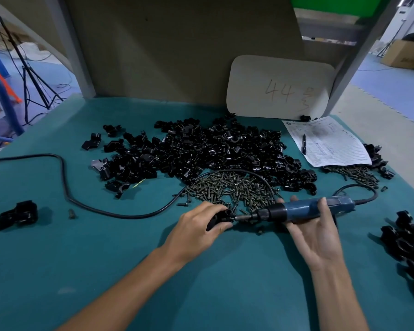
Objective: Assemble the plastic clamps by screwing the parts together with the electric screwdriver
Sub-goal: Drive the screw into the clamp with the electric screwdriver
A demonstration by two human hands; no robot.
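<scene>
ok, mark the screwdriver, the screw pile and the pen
screwdriver [301,209], head view, on its blue body.
screw pile [232,187], head view, middle of the heap.
pen [304,144], head view, mid-barrel, lying on the paper sheet.

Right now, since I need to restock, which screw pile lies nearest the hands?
The central screw pile, just beyond the left hand and the screwdriver; the smaller pile lies far right by the paper sheet.
</scene>
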